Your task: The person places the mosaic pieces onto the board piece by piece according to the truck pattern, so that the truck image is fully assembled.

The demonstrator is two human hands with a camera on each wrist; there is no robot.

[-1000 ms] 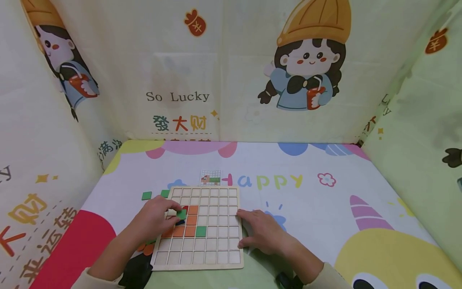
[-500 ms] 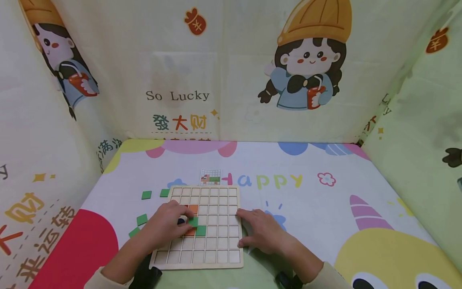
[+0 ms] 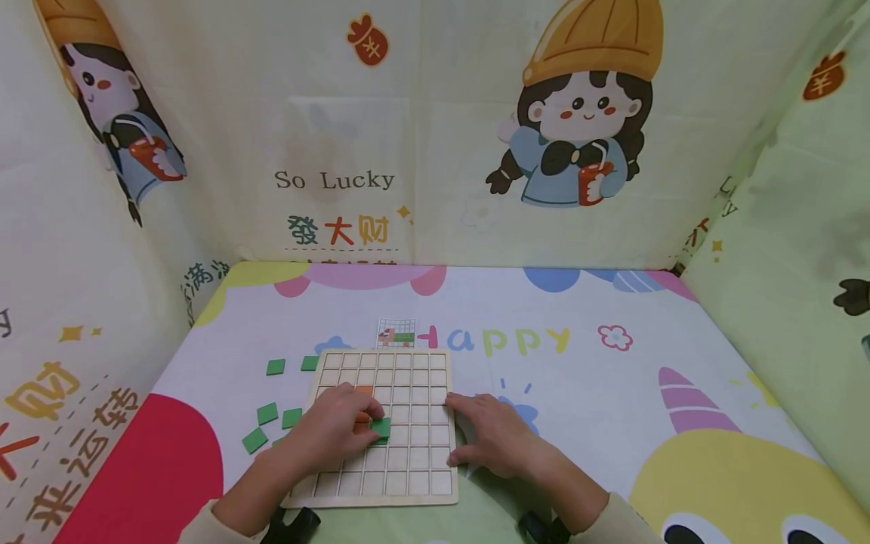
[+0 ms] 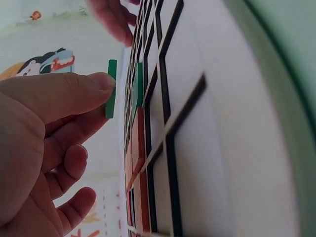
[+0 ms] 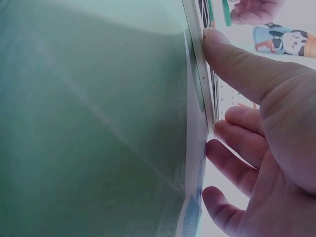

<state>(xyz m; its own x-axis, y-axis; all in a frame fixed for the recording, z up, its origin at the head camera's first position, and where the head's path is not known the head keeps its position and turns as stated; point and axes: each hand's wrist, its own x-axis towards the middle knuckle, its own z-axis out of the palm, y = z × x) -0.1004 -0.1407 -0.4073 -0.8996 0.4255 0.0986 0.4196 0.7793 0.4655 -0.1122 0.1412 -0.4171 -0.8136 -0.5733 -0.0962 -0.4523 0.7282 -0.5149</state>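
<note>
My left hand [image 3: 333, 427] pinches a green square tile [image 3: 381, 429] between thumb and finger, above the left-middle part of a pale wooden grid board [image 3: 374, 502]. In the left wrist view the held tile [image 4: 112, 89] stands edge-on, apart from the board's surface. A green tile [image 4: 137, 89] and orange tiles [image 4: 138, 140] sit in the grid's cells. One orange tile [image 3: 365, 391] shows above my left hand, which hides most of the others. My right hand [image 3: 499, 434] touches the board's right edge with thumb and fingertips, holding nothing.
Several loose green tiles [image 3: 267, 413] lie on the printed tablecloth left of the board. A small card with a coloured grid picture [image 3: 396, 333] lies behind the board. Printed cloth walls [image 3: 448, 227] stand at the back and sides.
My left hand has carried the green tile rightward and slightly nearer over the board, from the left columns toward the green tile in the grid. The right hand stays at the board's edge.
</note>
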